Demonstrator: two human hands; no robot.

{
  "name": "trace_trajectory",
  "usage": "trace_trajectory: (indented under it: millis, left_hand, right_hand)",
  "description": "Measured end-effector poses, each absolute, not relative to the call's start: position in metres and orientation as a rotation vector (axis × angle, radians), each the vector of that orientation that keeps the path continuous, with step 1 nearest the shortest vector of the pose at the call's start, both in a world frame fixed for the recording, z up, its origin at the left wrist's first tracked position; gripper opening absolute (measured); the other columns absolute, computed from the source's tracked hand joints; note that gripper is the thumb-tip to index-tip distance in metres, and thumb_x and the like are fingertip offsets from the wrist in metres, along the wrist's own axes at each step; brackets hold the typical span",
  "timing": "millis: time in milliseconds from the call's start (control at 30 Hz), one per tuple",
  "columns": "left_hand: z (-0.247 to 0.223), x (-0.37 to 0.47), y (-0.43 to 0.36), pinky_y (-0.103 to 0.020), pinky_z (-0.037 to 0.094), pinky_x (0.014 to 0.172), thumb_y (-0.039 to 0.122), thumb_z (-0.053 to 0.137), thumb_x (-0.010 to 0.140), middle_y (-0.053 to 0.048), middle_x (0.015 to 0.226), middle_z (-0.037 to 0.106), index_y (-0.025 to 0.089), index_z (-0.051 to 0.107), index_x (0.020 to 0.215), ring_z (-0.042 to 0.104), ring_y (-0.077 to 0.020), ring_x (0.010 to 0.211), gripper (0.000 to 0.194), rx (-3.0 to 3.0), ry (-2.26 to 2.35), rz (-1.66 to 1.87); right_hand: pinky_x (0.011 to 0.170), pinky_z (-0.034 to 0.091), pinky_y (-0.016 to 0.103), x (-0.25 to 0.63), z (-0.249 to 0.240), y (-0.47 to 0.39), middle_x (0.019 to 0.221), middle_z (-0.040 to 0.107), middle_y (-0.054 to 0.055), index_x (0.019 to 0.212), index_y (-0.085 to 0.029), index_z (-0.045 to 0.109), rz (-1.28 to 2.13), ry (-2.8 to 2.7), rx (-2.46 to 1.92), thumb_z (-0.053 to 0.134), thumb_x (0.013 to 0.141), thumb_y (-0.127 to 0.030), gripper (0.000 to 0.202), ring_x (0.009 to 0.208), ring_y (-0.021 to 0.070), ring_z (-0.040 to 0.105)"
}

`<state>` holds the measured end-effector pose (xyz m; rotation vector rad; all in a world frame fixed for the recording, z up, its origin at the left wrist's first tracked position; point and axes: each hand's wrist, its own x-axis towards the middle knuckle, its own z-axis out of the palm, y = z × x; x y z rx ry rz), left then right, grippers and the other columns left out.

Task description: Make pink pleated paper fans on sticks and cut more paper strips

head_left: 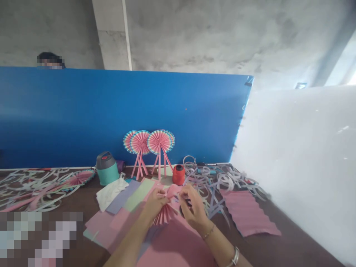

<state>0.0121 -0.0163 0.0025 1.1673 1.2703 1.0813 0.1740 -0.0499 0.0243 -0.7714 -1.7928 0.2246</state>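
Observation:
A pleated pink paper fan hangs below my hands, spread at its lower end. My left hand is closed on the upper part of the pink folded paper. My right hand is beside it, fingers bent together near the paper's top and a dark-handled tool, probably scissors, partly hidden at the palm. Pink sheets lie beneath both hands. Just behind them stands a red spool of thread.
Finished round pink fans lean on the blue partition. A teal container, colored sheets and paper strips lie left; more strips and a creased pink sheet lie right. A person's head shows behind the partition.

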Motion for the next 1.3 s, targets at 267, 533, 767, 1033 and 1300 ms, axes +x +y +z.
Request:
trace_trajectory:
  millis: [267,533,767,1033,1300]
  left_hand:
    - [0.010,0.003,-0.027,-0.024,0.039,0.060,0.021,0.075,0.055,0.004,0.055,0.059,0.017,0.051,0.076,0.059,-0.0133,0.059,0.032,1.203,0.927,0.797]
    - [0.009,-0.010,-0.029,-0.022,0.037,0.057,0.010,0.065,0.051,0.006,0.060,0.059,0.016,0.055,0.085,0.057,-0.0109,0.059,0.036,1.222,0.784,0.508]
    - [0.008,-0.009,-0.030,-0.022,0.036,0.057,0.008,0.057,0.050,0.005,0.060,0.060,0.015,0.058,0.083,0.056,-0.0109,0.058,0.034,1.260,0.788,0.458]
    - [0.006,-0.008,-0.028,-0.021,0.032,0.056,0.008,0.057,0.050,0.005,0.060,0.056,0.016,0.059,0.084,0.050,-0.0094,0.057,0.035,1.299,0.793,0.444]
    - [0.012,-0.007,-0.031,-0.020,0.026,0.052,0.012,0.060,0.054,0.007,0.058,0.051,0.016,0.059,0.085,0.043,-0.0073,0.053,0.031,1.335,0.791,0.446]
  right_hand:
    - [0.055,0.038,0.022,0.181,0.023,-0.037,0.063,0.050,-0.002,0.070,-0.018,0.049,0.808,-1.866,-1.071,0.050,0.075,-0.020,0.006,0.059,0.0115,0.048]
    - [0.050,0.032,0.019,0.199,0.022,-0.029,0.056,0.049,-0.005,0.066,-0.014,0.057,1.376,-1.953,-1.019,0.056,0.064,-0.019,0.005,0.051,0.0064,0.040]
    - [0.055,0.035,0.018,0.195,0.021,-0.029,0.058,0.054,-0.004,0.066,-0.013,0.066,1.234,-2.153,-1.137,0.054,0.062,-0.014,0.012,0.057,0.0082,0.044]
    - [0.054,0.034,0.019,0.191,0.025,-0.033,0.058,0.055,-0.004,0.065,-0.014,0.066,1.207,-2.166,-1.167,0.053,0.061,-0.013,0.014,0.056,0.0086,0.044]
    - [0.054,0.034,0.019,0.191,0.021,-0.030,0.057,0.051,-0.005,0.062,-0.013,0.062,1.219,-2.163,-1.171,0.053,0.061,-0.015,0.009,0.056,0.0083,0.042]
